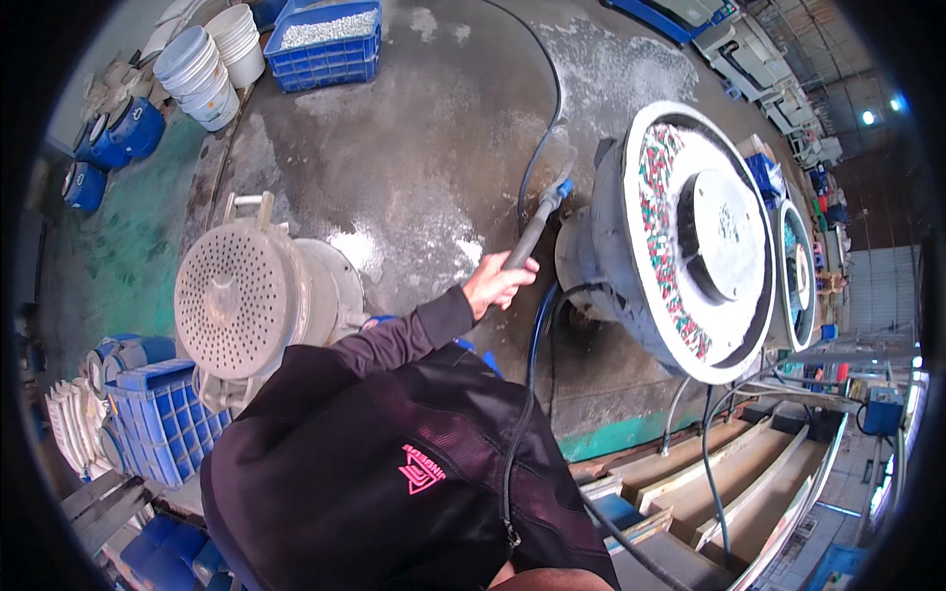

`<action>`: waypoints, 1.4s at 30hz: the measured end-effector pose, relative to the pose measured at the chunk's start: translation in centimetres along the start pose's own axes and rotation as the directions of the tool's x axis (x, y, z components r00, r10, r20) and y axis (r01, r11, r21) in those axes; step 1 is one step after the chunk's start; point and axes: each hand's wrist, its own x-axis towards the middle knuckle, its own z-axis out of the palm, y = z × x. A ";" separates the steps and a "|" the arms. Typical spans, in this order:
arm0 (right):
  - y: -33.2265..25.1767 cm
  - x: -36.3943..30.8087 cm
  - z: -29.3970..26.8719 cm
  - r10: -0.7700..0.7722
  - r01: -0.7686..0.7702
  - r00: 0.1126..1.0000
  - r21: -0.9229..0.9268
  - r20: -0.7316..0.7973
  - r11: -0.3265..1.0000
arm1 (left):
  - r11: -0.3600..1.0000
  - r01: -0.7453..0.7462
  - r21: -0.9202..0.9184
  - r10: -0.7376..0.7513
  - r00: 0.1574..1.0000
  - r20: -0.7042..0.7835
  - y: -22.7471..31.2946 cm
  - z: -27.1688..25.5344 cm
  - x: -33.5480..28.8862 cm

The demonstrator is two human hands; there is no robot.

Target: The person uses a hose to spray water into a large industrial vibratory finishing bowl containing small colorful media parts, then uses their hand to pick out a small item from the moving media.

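Note:
My left hand (498,283), at the end of a dark sleeve, is closed round a grey hose pipe (532,234) with a blue fitting at its far end. The pipe slants up and away over the wet floor. Right of it stands a large round tumbling bowl (636,138) with a pale rim. Inside lie small red, green and white pieces (662,236) and white foam (705,148), around a raised round centre hub (734,236). The blue end is outside the bowl, left of its wall. My right hand is not in view.
Left stands a round metal drum with a perforated lid (236,295). Further off are a blue crate (325,71) of pale pieces, white buckets (197,79) and blue barrels (136,128). A black hose (552,69) crosses the wet floor; wooden-walled channels (719,473) lie lower right.

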 end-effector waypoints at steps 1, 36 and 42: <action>-1.0 0.6 1.4 -0.010 0.010 1.000 -0.019 0.002 1.000 | 1.000 0.006 -0.012 -0.006 1.000 0.007 0.8 -0.9 0.0; -25.5 24.7 15.5 0.035 -0.039 0.999 -0.212 -0.022 0.977 | 0.958 0.175 0.228 -0.247 0.906 0.344 23.1 2.5 20.2; -16.7 22.5 13.9 0.255 -0.250 0.929 0.051 -0.270 0.967 | 0.942 0.213 0.260 -0.301 0.880 0.367 24.6 1.6 24.4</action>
